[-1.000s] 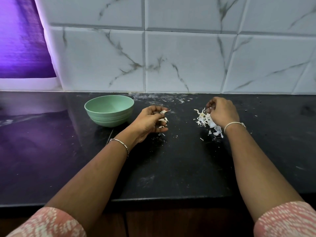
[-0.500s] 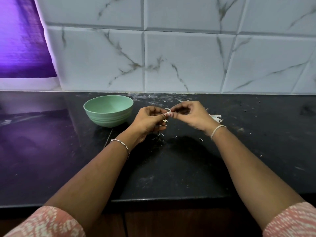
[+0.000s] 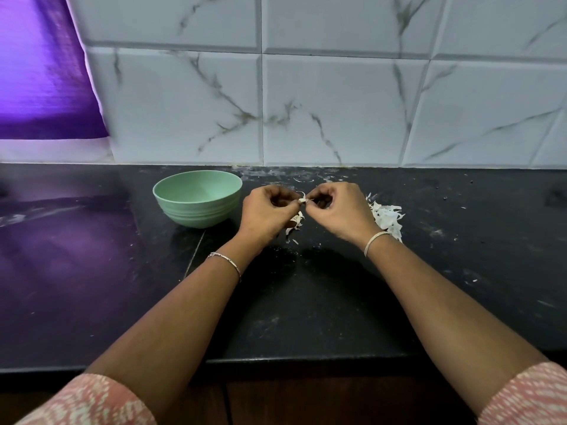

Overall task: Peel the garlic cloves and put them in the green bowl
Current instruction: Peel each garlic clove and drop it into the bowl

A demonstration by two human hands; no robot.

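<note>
A small white garlic clove (image 3: 302, 200) is pinched between the fingertips of my left hand (image 3: 267, 211) and my right hand (image 3: 339, 210), just above the black counter. Both hands have curled fingers and meet at the clove. More pale garlic pieces (image 3: 296, 218) show under my left palm, partly hidden. The green bowl (image 3: 198, 201) stands upright on the counter just left of my left hand; what I see of its inside looks bare.
A heap of white garlic skins (image 3: 387, 219) lies on the counter right of my right hand. Small skin flecks (image 3: 296, 180) lie near the marble-tiled wall (image 3: 306, 102). The black counter's front edge (image 3: 276, 358) runs below my forearms.
My right hand left the skin heap and came left to meet my left hand at the clove. The left hand has barely moved.
</note>
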